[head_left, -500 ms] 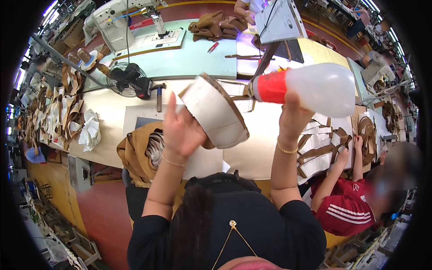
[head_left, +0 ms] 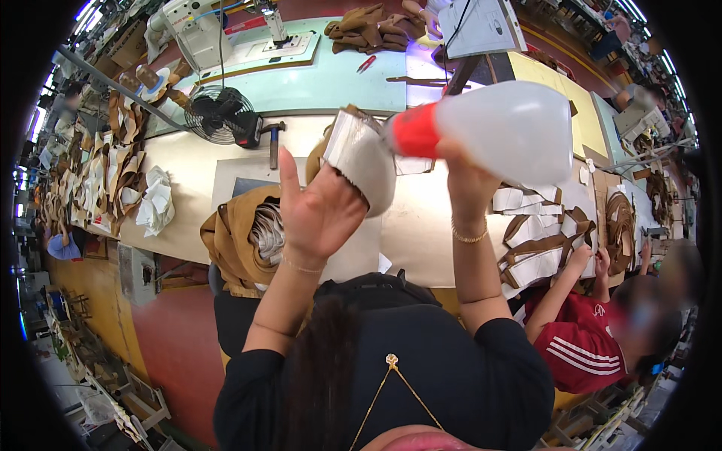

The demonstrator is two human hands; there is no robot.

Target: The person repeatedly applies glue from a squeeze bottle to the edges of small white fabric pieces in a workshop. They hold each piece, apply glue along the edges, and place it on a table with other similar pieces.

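Observation:
My left hand (head_left: pixel 322 210) is raised over the table, palm showing and thumb up. Its fingers go behind a curved leather piece (head_left: pixel 370 154) with a white backing and brown edge, and hold it up. A large translucent white bottle (head_left: pixel 511 129) with a red neck (head_left: pixel 416 131) lies on its side in the air, gripped by my right hand (head_left: pixel 468 180) near the neck. The bottle's neck end points left and comes right up to the leather piece. Its tip is blurred, so whether it touches the piece cannot be told.
Before me stands a pale worktable (head_left: pixel 421 248). On it are a brown suede bundle (head_left: pixel 237 222), a hammer (head_left: pixel 274 144) and a small black fan (head_left: pixel 219 119). Beyond is a white sewing machine (head_left: pixel 188 41). At right, a co-worker in a red shirt (head_left: pixel 579 338) handles brown and white strips (head_left: pixel 538 248).
The leather piece has turned in my left hand, its white side now closer to upright. My right hand has moved the bottle left and slightly up, its neck nearer the piece.

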